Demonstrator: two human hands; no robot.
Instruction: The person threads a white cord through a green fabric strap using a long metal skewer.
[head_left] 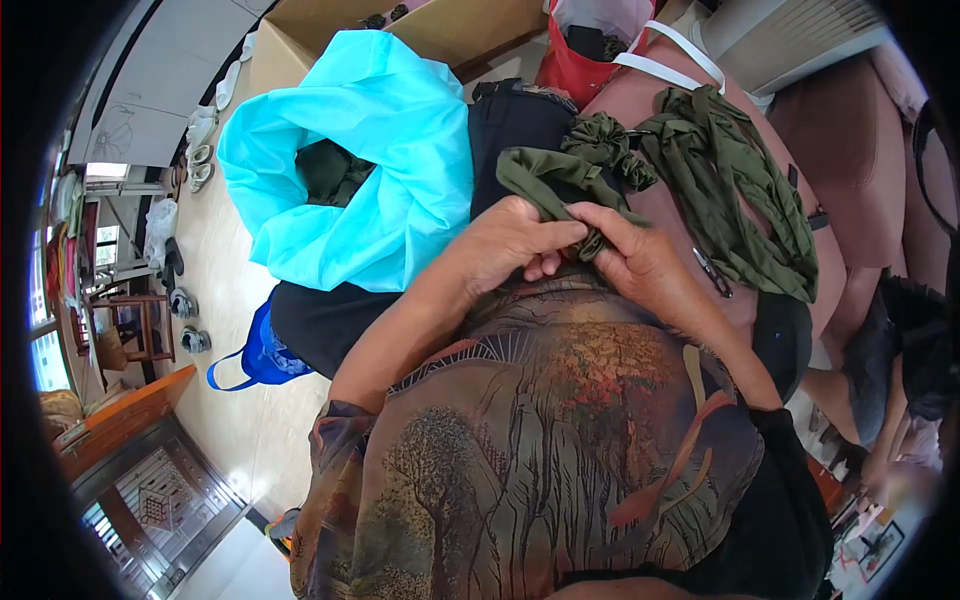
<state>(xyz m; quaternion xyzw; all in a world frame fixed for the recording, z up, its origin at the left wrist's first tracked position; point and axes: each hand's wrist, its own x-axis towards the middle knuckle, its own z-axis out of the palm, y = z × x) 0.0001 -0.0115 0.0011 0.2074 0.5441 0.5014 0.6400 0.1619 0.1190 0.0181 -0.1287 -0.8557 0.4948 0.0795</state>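
My left hand and my right hand meet above my lap, both closed on an olive-green fabric strip. Thumbs and fingers pinch the cloth where they come together, and part of it curves up in a loop beyond my left hand. Just past my hands lies a gathered green scrunchie. To the right, a heap of long green fabric strips is spread over the pink seat. Small thread snips rest near my right wrist.
A bright cyan bag gapes at left, dark green cloth inside. Behind it stands a cardboard box; a red bag with white handles is at the back. A blue bag sits lower left. Another person's leg shows at right.
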